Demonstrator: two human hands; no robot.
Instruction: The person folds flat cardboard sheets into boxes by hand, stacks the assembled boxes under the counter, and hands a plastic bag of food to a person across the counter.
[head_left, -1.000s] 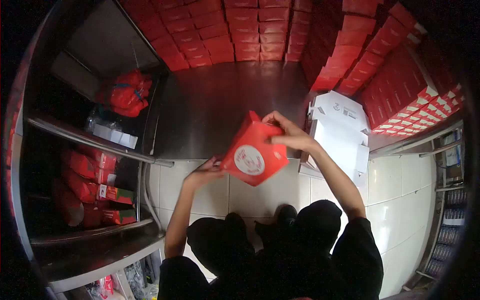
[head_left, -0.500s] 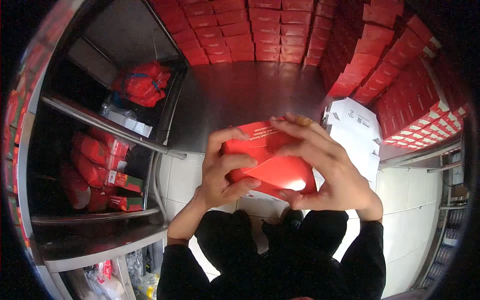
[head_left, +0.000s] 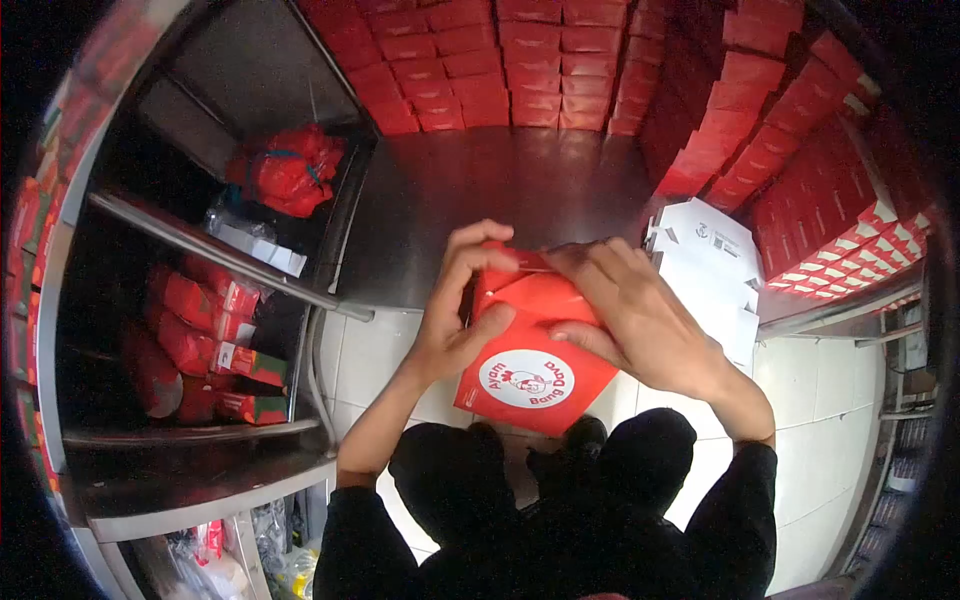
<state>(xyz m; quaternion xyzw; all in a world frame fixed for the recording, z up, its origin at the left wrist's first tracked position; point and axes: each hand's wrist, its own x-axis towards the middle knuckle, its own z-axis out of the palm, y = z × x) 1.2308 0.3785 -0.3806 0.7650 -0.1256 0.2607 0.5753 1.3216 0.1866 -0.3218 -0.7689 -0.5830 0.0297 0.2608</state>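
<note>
A red cardboard box [head_left: 535, 375] with a round white printed logo is held up over the floor, in front of the dark metal table. My left hand [head_left: 465, 300] grips its left upper edge, thumb on the near side and fingers over the top. On the right, my right hand [head_left: 640, 320] is wrapped round the upper right corner, with its fingers on the top flaps and its thumb on the near face. The logo side faces me. The fingers partly cover the folded top.
Stacks of red boxes [head_left: 540, 70] line the back and right of the dark metal table [head_left: 480, 180]. Flat white cartons [head_left: 705, 265] lie at its right edge. At left, a metal-railed shelf [head_left: 230, 250] holds red bags [head_left: 295, 175] and small boxes. White floor tiles [head_left: 800, 400] show below.
The box has turned and tilted between both hands, so its logo side shows again below my fingers. Both hands have closed in around its top since one second ago.
</note>
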